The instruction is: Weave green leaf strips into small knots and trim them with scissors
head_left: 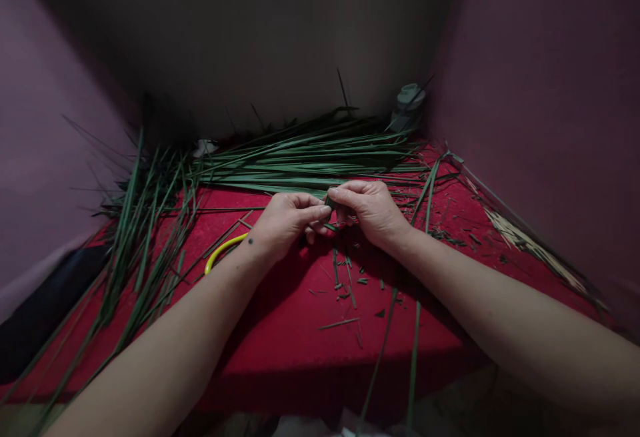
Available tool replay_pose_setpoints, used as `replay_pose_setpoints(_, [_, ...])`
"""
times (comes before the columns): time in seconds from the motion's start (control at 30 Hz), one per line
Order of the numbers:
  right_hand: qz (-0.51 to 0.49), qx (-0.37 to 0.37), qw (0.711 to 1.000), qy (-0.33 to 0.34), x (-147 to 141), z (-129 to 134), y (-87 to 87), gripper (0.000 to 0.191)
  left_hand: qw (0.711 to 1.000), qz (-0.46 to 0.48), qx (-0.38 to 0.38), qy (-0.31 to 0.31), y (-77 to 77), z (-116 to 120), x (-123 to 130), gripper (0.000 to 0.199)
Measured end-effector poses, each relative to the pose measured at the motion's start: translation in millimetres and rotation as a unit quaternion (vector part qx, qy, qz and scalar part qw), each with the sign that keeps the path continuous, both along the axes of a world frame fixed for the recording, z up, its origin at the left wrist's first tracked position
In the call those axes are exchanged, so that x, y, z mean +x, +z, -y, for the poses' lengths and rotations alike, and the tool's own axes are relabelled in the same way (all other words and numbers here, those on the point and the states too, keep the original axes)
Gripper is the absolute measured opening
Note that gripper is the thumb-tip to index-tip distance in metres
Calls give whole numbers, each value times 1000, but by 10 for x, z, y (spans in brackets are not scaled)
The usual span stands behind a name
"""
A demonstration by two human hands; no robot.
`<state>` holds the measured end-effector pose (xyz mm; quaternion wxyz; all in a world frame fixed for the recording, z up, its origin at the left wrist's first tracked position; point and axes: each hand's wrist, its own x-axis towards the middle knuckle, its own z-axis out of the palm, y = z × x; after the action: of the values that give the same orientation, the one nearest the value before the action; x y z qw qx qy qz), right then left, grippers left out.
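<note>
Over the middle of the red cloth, my left hand (291, 218) and my right hand (369, 209) meet, both closed in a pinch. Between their fingertips is a small folded piece of green leaf strip (330, 203). Fingers cover much of it, so its full shape is hidden. A short green end sticks out below. Scattered leaf clippings (345, 277) lie on the cloth just under the hands. Beside my left wrist curves a yellow loop (218, 254), partly hidden by the forearm.
Long green leaf strips (300, 160) are piled across the back, and more strips (145, 230) spread along the left. A pale container (407, 109) stands at the back right. Thin light sticks (523, 240) lie along the right edge. Two strips (415, 357) hang over the front edge.
</note>
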<state>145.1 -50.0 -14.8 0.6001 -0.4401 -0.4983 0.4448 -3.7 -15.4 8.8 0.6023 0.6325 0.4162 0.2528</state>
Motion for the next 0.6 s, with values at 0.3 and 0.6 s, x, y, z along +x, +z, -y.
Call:
replay_pose_setpoints(0.3, [-71, -16, 997, 18, -12, -52, -90, 24, 999, -7, 42, 19, -9, 2, 8, 19])
replay_pose_setpoints(0.6, [-71, -42, 996, 30, -23, -28, -81, 27, 993, -22, 114, 18, 12, 42, 12, 18])
